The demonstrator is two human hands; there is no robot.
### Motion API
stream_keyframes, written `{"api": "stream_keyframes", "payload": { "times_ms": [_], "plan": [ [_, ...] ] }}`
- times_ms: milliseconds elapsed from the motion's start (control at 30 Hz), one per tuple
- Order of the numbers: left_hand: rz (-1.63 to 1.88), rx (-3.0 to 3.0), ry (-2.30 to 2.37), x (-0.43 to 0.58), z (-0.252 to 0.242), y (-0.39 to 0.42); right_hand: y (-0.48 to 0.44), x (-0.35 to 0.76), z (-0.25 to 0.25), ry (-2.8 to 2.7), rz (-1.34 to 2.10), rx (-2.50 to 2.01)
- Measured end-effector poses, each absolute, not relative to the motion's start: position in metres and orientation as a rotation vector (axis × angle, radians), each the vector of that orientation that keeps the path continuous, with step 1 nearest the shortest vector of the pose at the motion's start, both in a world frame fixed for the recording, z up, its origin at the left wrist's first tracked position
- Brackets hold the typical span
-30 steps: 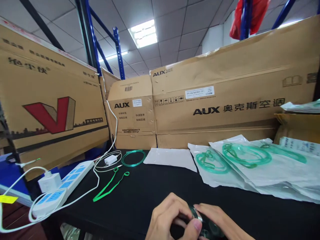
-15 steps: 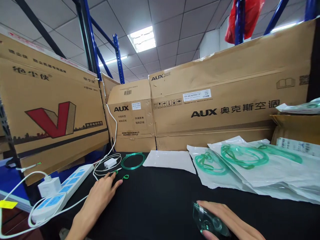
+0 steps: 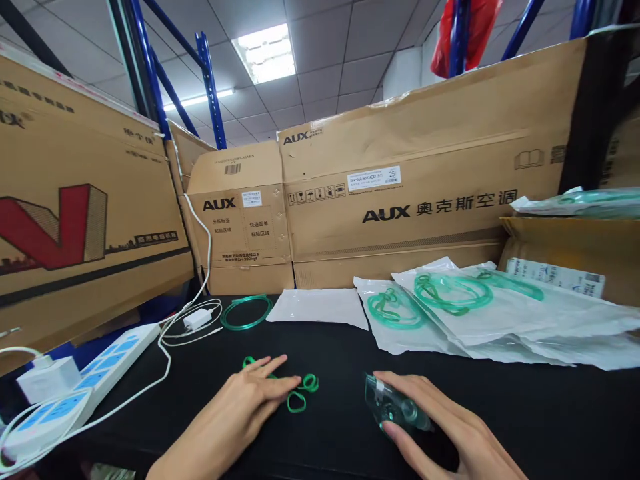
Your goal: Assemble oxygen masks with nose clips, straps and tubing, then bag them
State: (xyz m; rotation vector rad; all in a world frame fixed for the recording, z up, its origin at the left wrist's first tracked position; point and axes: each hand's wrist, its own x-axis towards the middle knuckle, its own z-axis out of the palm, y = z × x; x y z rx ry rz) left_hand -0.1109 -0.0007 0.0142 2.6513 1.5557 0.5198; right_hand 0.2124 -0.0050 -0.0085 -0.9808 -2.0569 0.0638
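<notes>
My right hand is closed around a clear green plastic face mask, with the thumb on its near side and the fingers on its far side. The mask rests low over the black tabletop. To the left, my left hand is on a thin green elastic strap. Loops of the strap show past its fingertips and behind the hand; the middle part is hidden under the fingers. A short gap of black cloth lies between the strap and the mask.
Behind the hands lie a coil of green tubing, a white sheet and white packages with green tubing. A power strip with white cables is on the left. Cardboard boxes wall off the back.
My left hand has moved right and nearer, and the green strap has come with it towards the mask. My right hand keeps hold of the mask. The view has turned slightly right.
</notes>
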Motion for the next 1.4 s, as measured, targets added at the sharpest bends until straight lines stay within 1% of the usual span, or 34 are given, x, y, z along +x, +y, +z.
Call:
{"api": "stream_keyframes", "payload": {
  "times_ms": [100, 200, 267, 367, 467, 567, 700, 867, 967, 1067, 1167, 1300, 1400],
  "plan": [
    [0.572, 2.671, 1.304, -0.089, 0.015, -0.007, -0.002, 0.224, -0.010, -2.099, -0.060, -1.106],
    [0.630, 2.678, 1.245, -0.079, 0.010, -0.006, 0.005, 0.237, -0.018, -2.125, -0.197, -1.247],
    [0.746, 2.681, 1.280, -0.078, 0.005, -0.006, 0.009, 0.241, -0.022, -2.157, -0.265, -1.260],
    [0.935, 2.606, 1.413, -0.079, 0.003, -0.011, 0.008, 0.237, -0.019, -2.174, -0.343, -1.166],
    [0.908, 2.506, 1.515, -0.078, 0.007, -0.020, -0.002, 0.222, -0.005, -2.146, -0.418, -1.024],
    [0.825, 2.460, 1.548, -0.073, 0.007, -0.025, -0.013, 0.199, 0.006, -2.222, -0.350, -0.889],
    [0.781, 2.465, 1.512, -0.068, 0.001, -0.021, -0.013, 0.173, -0.001, -2.346, -0.170, -0.841],
    [0.877, 2.337, 1.392, -0.065, -0.003, -0.015, -0.003, 0.162, -0.016, -2.389, -0.100, -0.846],
    [1.001, 2.173, 1.282, -0.061, -0.003, -0.015, -0.001, 0.162, -0.017, -2.398, -0.057, -0.854],
    [1.033, 2.016, 1.164, -0.055, -0.003, -0.015, -0.003, 0.162, -0.015, -2.388, -0.029, -0.853],
    [1.022, 1.899, 1.195, -0.047, -0.002, -0.016, -0.009, 0.168, -0.007, -2.367, -0.074, -0.830],
    [1.070, 1.844, 1.174, -0.038, 0.000, -0.016, -0.019, 0.197, 0.008, -2.271, -0.272, -0.812],
    [1.100, 1.850, 1.121, -0.034, 0.002, -0.015, -0.017, 0.227, 0.006, -2.149, -0.405, -0.947]
  ]
}}
